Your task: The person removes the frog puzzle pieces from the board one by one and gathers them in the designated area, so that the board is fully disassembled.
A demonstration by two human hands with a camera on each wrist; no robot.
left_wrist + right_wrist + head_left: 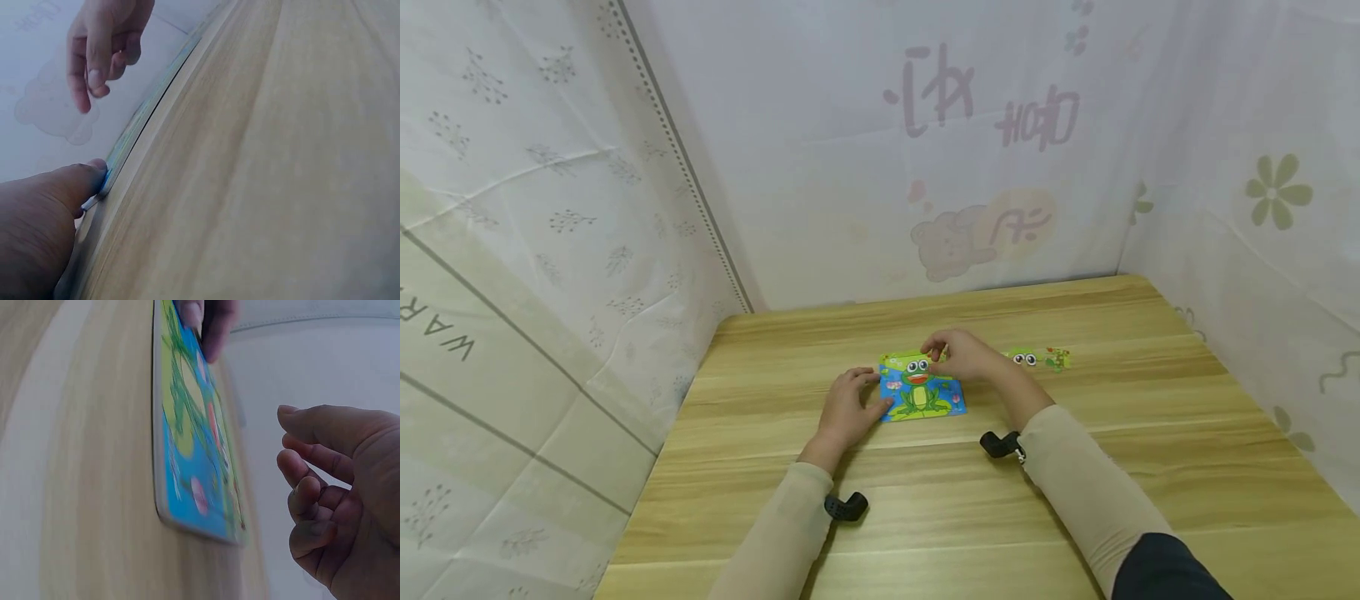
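A flat picture board (920, 408) with a green frog on blue lies on the table. My left hand (847, 408) rests at its left side, its thumb over the near left part and its fingers stretched toward the far left corner. Over the far right part of the board hovers my right hand (962, 354), its fingers loosely bent. In the right wrist view, nothing shows between the fingertips of that right hand (331, 494). To the right lies a narrow green strip (1037, 359) printed with frog eyes, partly hidden behind the right hand.
The wooden table (925, 517) reaches back to a printed white cloth (820, 167), and similar cloth hangs at both sides. A black camera mount sits on each wrist, the left mount (847, 507) and the right mount (1000, 444) both close over the tabletop.
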